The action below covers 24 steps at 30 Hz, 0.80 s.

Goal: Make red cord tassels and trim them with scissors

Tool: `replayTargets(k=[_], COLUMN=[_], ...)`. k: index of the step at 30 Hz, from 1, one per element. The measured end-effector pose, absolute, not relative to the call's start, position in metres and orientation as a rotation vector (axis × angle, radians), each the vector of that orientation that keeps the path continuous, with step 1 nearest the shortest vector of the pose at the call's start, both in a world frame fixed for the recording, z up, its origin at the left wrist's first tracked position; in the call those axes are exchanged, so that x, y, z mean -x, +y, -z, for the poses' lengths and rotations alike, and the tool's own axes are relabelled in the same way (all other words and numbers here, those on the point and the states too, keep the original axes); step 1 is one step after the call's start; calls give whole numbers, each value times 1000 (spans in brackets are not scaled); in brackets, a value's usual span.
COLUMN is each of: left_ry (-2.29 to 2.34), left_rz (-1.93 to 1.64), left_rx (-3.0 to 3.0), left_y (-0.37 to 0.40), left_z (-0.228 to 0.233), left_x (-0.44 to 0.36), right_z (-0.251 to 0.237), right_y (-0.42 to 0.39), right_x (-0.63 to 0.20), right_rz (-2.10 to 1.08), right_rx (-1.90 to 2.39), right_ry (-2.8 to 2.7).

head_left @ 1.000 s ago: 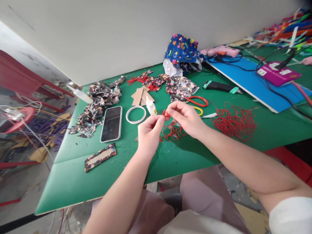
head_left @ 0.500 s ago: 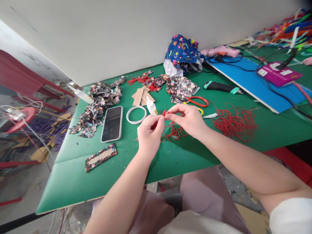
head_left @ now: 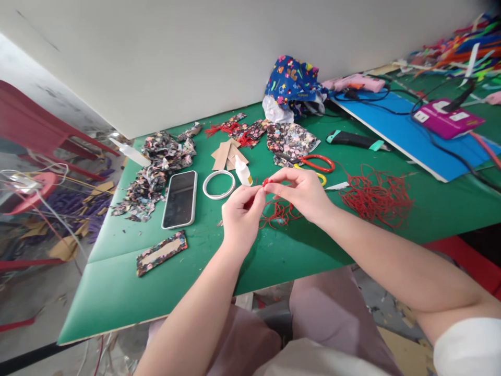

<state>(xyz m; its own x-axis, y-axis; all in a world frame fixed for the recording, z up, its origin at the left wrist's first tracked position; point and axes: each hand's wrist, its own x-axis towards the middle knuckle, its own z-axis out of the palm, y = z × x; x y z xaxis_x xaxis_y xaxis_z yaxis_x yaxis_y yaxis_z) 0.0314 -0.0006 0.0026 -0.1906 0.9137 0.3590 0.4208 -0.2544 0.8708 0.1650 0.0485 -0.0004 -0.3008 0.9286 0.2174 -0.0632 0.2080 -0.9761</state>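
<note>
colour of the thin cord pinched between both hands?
Red, seen in the head view: thin cord between left hand and right hand.

Thin red cord [head_left: 278, 211] is showing as matt, fibrous thread, loose and wiry where both hands are pinching it. The bench [head_left: 274, 250] is looking like smooth, matt green board with a faint crease. The phone [head_left: 179, 198] is gleaming with glossy glass, the glue bottle [head_left: 243, 171] is appearing as smooth white plastic, and the floral scraps [head_left: 156, 167] are reading as printed cloth, soft and crumpled.
</note>
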Motion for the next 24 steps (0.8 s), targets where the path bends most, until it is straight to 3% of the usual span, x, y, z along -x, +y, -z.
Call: replayTargets(k=[10, 24], left_ry=[1331, 1087], left_rz=[-1437, -1298], left_rx=[-1400, -1296], left_y=[0, -2], left_z=[1, 0], left_x=[-30, -28], right_z=[-1, -5], right_y=[52, 55], right_x=[-168, -172], right_rz=[-1708, -1769], right_rx=[649, 516], right_ry=[-1207, -1356])
